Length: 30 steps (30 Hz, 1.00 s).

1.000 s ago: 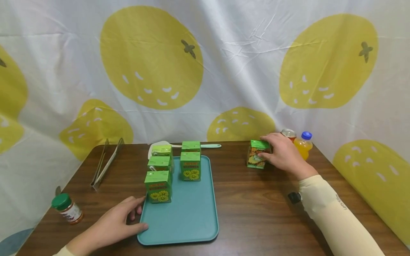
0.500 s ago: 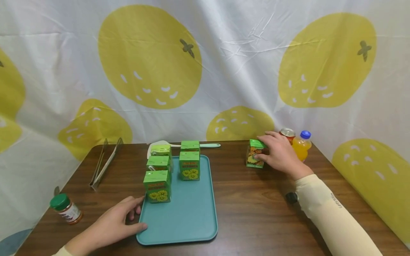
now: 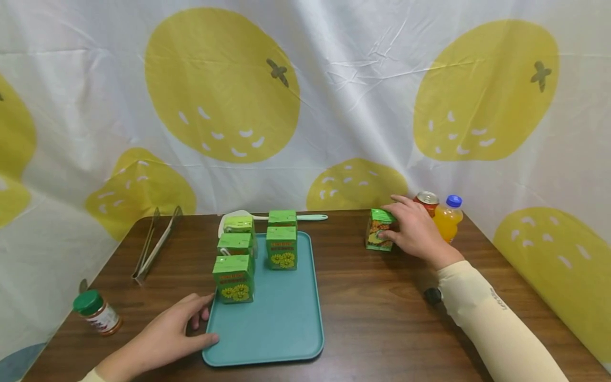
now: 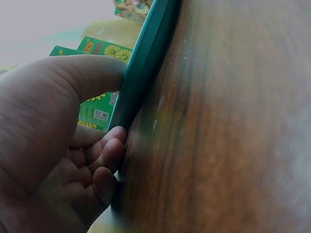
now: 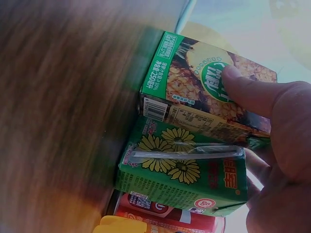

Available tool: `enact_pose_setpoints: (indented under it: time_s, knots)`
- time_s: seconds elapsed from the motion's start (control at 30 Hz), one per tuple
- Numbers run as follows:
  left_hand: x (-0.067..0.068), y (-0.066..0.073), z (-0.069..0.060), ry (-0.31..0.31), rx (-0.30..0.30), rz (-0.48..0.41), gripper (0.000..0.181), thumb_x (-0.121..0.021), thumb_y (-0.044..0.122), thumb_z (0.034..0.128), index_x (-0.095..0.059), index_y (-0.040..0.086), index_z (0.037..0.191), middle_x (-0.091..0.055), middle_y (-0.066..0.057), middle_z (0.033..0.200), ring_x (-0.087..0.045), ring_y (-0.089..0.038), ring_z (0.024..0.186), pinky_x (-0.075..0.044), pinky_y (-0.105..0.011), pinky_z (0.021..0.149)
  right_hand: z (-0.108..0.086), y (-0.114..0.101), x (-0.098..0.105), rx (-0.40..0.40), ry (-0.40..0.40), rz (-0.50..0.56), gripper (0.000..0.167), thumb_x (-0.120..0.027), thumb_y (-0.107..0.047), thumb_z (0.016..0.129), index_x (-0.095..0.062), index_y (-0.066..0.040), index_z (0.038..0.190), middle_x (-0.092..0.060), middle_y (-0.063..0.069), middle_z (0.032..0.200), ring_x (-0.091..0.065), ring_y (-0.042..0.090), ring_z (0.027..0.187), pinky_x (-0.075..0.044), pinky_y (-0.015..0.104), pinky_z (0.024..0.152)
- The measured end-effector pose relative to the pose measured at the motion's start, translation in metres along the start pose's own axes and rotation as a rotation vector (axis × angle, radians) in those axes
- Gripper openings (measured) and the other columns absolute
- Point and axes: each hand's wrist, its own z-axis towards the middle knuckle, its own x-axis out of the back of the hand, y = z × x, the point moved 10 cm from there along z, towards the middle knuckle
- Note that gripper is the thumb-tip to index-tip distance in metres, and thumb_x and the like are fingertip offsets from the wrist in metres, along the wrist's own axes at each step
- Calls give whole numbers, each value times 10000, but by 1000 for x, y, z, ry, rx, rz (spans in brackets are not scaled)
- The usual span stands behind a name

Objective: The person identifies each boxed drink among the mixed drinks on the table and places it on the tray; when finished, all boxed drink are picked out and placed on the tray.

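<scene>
My right hand [image 3: 412, 228] holds a green juice carton with pineapples on its front [image 3: 379, 231] at the table's far right. In the right wrist view the thumb lies on that front, and a chrysanthemum drink carton with a straw [image 5: 182, 170] stands right beside it. How the other fingers sit is partly hidden. My left hand [image 3: 174, 329] is at the near left edge of a teal tray [image 3: 281, 329]. There the left wrist view shows its thumb over the rim [image 4: 141, 73], with fingertips curled against the outer edge. Several green cartons [image 3: 235, 280] stand on the tray, in two rows.
Behind the right hand are a red can [image 3: 426, 201] and an orange drink bottle with a blue cap [image 3: 448, 218]. A spatula [image 3: 312, 217] lies behind the tray. Metal tongs [image 3: 155, 244] and a green-lidded spice jar [image 3: 98, 312] are on the left. A patterned cloth hangs behind.
My right hand and forearm have shifted slightly left at the pineapple carton, which stays in about the same place. The left hand keeps its place at the tray.
</scene>
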Motion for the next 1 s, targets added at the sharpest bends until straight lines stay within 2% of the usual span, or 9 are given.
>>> enact_pose_setpoints:
  time_s: [0.17,0.43,0.7,0.9,1.0]
  knots:
    - [0,0,0,-1,0,-3,855,-923,396,931,-580,-133,1509,-554,61,1016,-505,-17,838,-459,-264,696,0,-1,2,9,9,9,676,-1027,-226,817,-716,18,1366,-663,271,1471,-541,478,1440,-364,671,1207]
    - [-1,-1,0,-17,22,-14,868,-924,400,929,-572,-132,1518,-553,54,1018,-505,-23,844,-455,-265,698,0,-9,4,57,37,36,606,-1032,-172,794,-745,-3,1300,-759,192,1278,-655,427,1237,-408,611,1158]
    - [0,0,0,-9,15,-6,860,-928,392,924,-579,-132,1510,-555,58,1019,-506,-20,842,-458,-264,695,1,-17,6,89,57,54,582,-1047,-165,772,-757,-20,1255,-783,154,1170,-677,411,1161,-423,595,1151]
    - [0,0,-1,-6,9,-11,861,-928,387,925,-575,-135,1512,-555,57,1024,-507,-19,842,-464,-263,695,3,-19,3,60,28,70,553,-1047,-205,782,-774,-47,1237,-793,117,1154,-675,403,1176,-450,589,1144]
    - [-1,-1,-1,-6,12,-7,863,-927,393,925,-576,-135,1510,-557,58,1026,-508,-18,844,-465,-263,696,2,-19,2,37,11,80,543,-1036,-218,803,-776,-64,1254,-795,107,1177,-690,374,1129,-514,581,1055]
